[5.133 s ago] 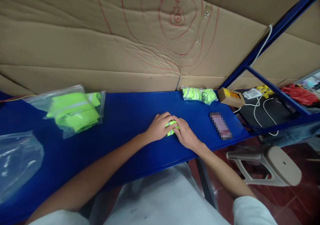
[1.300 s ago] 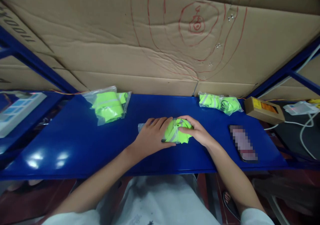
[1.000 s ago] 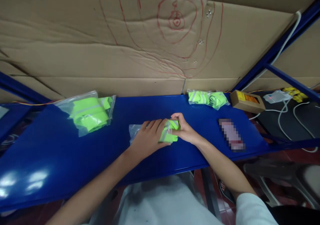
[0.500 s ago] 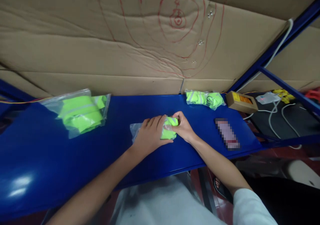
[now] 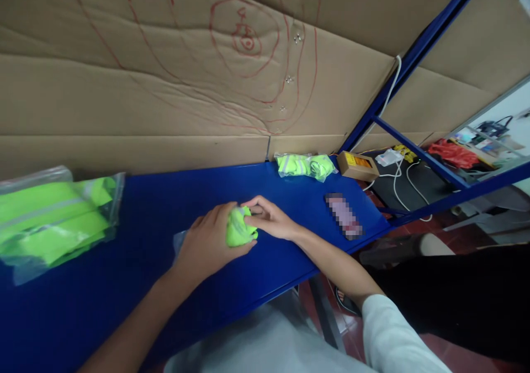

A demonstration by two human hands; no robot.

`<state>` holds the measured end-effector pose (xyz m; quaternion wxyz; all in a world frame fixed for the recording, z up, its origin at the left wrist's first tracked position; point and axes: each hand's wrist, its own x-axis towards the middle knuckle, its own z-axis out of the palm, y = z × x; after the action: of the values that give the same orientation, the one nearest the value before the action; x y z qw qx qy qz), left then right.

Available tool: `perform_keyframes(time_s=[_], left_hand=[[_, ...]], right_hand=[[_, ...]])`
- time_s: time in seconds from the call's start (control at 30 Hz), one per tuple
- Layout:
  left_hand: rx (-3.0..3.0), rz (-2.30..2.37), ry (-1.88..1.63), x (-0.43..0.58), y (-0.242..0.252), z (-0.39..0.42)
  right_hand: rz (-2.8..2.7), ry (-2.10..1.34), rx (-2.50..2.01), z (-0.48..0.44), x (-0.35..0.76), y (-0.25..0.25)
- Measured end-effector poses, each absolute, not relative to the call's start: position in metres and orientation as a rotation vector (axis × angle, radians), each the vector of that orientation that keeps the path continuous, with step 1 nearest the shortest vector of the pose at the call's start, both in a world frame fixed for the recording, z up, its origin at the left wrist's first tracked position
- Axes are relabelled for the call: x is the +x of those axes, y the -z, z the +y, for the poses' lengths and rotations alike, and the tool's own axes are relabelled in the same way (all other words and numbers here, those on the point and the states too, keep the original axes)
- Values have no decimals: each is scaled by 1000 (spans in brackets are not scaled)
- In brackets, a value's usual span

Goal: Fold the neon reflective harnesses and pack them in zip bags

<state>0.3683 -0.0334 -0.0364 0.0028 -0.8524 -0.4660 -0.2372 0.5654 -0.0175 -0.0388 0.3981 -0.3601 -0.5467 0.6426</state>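
Observation:
A rolled neon-green hi-vis vest (image 5: 239, 230) with a grey reflective stripe is between my two hands, just over the blue table. My left hand (image 5: 209, 238) is wrapped round its left side and top, thumb along the near side. My right hand (image 5: 270, 218) pinches the right end of the roll between thumb and fingers. Clear plastic (image 5: 179, 241) shows past the left hand; most of the bag is hidden under that hand.
The blue table (image 5: 199, 188) carries a larger bagged green vest (image 5: 53, 213) at left, another bagged roll (image 5: 306, 166) at the back, a cardboard box (image 5: 358, 166) and a blurred-out phone (image 5: 343, 216). A blue metal frame (image 5: 422, 152) and white cables stand to the right.
The view has swung right, so the table's things appear further left. Both hands stay on the rolled vest, whose right end now faces the camera more.

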Motion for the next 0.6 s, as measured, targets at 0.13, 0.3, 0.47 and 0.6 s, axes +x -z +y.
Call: perform_keyframes(time_s=[0.13,0.3,0.47,0.6], left_hand=[[-2696,-1356,670,375,35,-39],[-2597,-1336,686,367,28,-34],[-2669,-1335,572,374,26,-38],[-2768,-1452,499,384,19,-46]], right_hand=[[-1345,-1635,-897,-21,556,49],[-1301,-1452,-970,-26,549,39],[-1611,-1590,-896,-29,558,29],[-1741,-1646,-810,-27,561,33]])
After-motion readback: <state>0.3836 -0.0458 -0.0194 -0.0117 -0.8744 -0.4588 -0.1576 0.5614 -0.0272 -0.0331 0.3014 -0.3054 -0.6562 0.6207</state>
